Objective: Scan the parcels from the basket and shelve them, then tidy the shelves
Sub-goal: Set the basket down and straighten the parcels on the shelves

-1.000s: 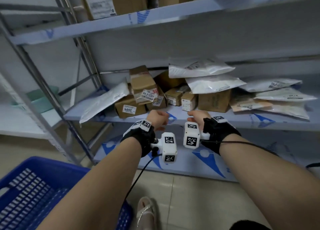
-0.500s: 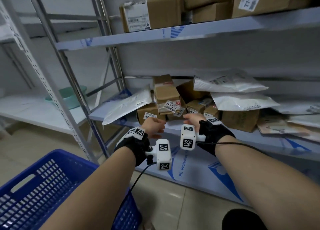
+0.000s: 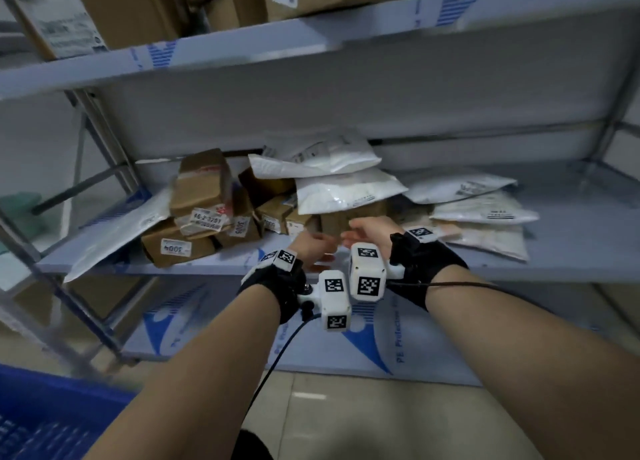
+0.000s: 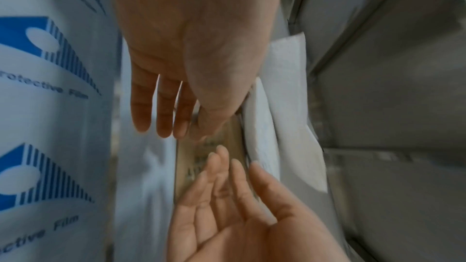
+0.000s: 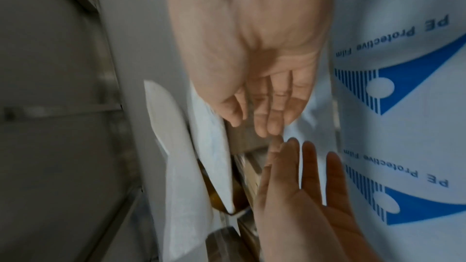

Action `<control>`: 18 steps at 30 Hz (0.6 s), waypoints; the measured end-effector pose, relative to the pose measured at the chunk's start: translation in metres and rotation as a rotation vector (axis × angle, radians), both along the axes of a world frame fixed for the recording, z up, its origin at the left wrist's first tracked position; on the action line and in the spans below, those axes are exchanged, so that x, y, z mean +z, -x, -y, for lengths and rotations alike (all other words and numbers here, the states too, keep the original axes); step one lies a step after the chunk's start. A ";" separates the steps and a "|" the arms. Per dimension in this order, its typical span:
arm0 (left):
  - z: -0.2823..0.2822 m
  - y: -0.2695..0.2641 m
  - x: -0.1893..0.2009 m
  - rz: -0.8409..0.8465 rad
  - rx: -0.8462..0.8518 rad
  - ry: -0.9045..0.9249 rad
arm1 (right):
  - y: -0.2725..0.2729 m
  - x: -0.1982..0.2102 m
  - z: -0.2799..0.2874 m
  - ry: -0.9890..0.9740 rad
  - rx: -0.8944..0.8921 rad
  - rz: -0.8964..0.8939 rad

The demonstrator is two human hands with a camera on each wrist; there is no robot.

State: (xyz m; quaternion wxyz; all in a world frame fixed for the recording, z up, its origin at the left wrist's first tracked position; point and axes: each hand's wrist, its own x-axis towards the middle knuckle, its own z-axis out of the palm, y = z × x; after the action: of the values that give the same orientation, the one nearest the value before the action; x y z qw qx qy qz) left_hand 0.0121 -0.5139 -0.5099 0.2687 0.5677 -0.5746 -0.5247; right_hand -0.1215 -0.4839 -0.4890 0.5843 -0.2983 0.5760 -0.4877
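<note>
Cardboard parcels (image 3: pixel 204 214) and white mailers (image 3: pixel 346 189) lie heaped on the middle shelf (image 3: pixel 571 248). My left hand (image 3: pixel 313 248) and right hand (image 3: pixel 369 229) reach in with spread grips, holding nothing. Though motion blur hides contact, they seem just short of a small box (image 4: pixel 209 158). Risk: nudging it could slide the overhanging mailers off the shelf.

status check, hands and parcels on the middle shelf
Left hand and right hand both open, empty, at the shelf edge. Boxes and bags piled untidily. Nothing in the way.
</note>
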 end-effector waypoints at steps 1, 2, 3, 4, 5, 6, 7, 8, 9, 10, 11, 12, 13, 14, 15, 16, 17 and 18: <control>0.001 0.015 0.004 0.009 -0.031 0.019 | 0.013 0.004 -0.003 0.003 -0.019 -0.007; 0.001 0.027 0.008 0.018 -0.053 0.045 | 0.024 0.009 -0.005 0.012 -0.046 -0.018; 0.001 0.036 0.013 0.025 -0.073 0.069 | 0.035 0.012 -0.007 0.019 -0.066 -0.033; 0.000 0.043 0.016 0.026 -0.098 0.076 | 0.044 0.014 -0.008 0.016 -0.084 -0.042; 0.000 0.049 0.019 0.026 -0.129 0.064 | 0.052 0.017 -0.010 0.010 -0.099 -0.051; 0.000 0.054 0.022 0.026 -0.160 0.047 | 0.060 0.019 -0.010 0.003 -0.116 -0.050; 0.001 0.056 0.023 0.029 -0.188 0.031 | 0.065 0.021 -0.010 0.001 -0.142 -0.044; 0.003 0.057 0.024 0.032 -0.220 0.022 | 0.069 0.021 -0.008 -0.003 -0.163 -0.062; 0.005 0.056 0.026 0.032 -0.250 0.023 | 0.072 0.021 -0.005 0.000 -0.174 -0.106; 0.006 0.053 0.029 0.033 -0.270 0.025 | 0.074 0.021 -0.004 -0.008 -0.170 -0.163; 0.006 0.047 0.032 0.035 -0.281 0.028 | 0.074 0.021 -0.002 0.003 -0.154 -0.217; 0.007 0.040 0.034 0.035 -0.286 0.026 | 0.070 0.023 -0.002 0.016 -0.128 -0.250; 0.007 0.030 0.036 0.032 -0.282 0.018 | 0.064 0.028 -0.004 0.029 -0.094 -0.268; 0.006 0.019 0.038 0.031 -0.272 0.011 | 0.058 0.031 -0.004 0.038 -0.054 -0.350; 0.006 0.008 0.041 0.034 -0.256 0.014 | 0.051 0.036 -0.004 0.006 -0.018 -0.472; 0.007 -0.003 0.043 0.036 -0.240 0.023 | 0.045 0.043 -0.001 -0.050 -0.025 -0.527; 0.008 -0.014 0.047 0.039 -0.223 0.031 | 0.037 0.046 0.001 -0.058 -0.009 -0.614; 0.009 -0.025 0.049 0.037 -0.202 0.037 | 0.029 0.051 0.001 -0.062 0.012 -0.686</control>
State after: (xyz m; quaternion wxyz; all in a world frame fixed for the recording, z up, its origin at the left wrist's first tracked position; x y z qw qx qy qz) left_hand 0.0366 -0.5229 -0.4611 0.2141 0.5115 -0.6435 -0.5277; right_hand -0.1507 -0.4846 -0.4382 0.3682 -0.4303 0.7518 -0.3379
